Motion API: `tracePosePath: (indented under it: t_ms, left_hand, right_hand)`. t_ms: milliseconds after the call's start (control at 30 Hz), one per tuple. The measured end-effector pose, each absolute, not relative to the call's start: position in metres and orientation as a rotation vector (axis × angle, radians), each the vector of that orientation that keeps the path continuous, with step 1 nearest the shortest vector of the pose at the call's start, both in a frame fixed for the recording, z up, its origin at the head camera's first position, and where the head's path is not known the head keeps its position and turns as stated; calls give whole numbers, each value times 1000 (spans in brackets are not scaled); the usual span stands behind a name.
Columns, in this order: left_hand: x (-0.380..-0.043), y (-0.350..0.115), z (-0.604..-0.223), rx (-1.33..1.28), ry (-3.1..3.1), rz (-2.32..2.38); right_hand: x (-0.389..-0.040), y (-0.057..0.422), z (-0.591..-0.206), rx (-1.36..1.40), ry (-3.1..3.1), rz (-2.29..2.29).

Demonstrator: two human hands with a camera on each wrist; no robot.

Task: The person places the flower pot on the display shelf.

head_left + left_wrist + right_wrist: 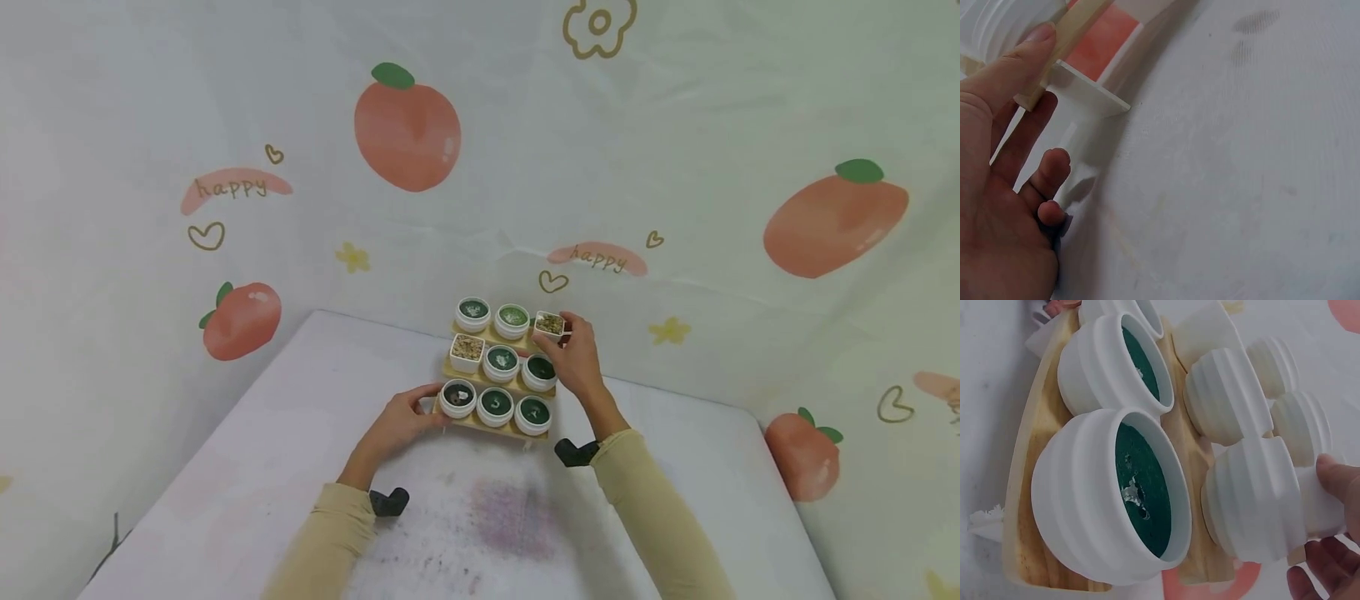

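A three-tier wooden stand (pixel 1025 506) bears round white ribbed pots, several with dark green tops. My left hand (pixel 400 425) grips the stand's front left end; in the left wrist view its thumb lies on top of the wooden board (pixel 1079 37), with a finger beneath. At the back right, my right hand (pixel 579 358) holds a small square white pot (pixel 550 324) with a greenish-brown speckled top between thumb and fingers. Whether this pot touches the top tier is hidden. Another square pot (pixel 467 353), topped with tan bits, stands at the middle tier's left.
The stand is on a white table (pixel 315 375) with a purplish stain (pixel 513 517) in front. A white cloth backdrop (pixel 495 167) printed with peaches rises behind and at both sides. Black wrist mounts (pixel 390 502) sit at both sleeves.
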State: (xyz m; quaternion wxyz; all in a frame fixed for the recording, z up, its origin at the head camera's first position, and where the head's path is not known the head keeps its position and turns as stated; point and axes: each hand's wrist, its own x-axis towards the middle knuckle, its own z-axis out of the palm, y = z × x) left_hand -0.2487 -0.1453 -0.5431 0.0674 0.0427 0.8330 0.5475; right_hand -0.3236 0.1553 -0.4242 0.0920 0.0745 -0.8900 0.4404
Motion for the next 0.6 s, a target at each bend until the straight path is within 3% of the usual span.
tracePosePath:
  t_ms: [600]
  left_hand:
    - [-249, -157, -530, 256, 2474, 1627]
  right_hand:
    - [-302, 169, -423, 316, -2641, 1142]
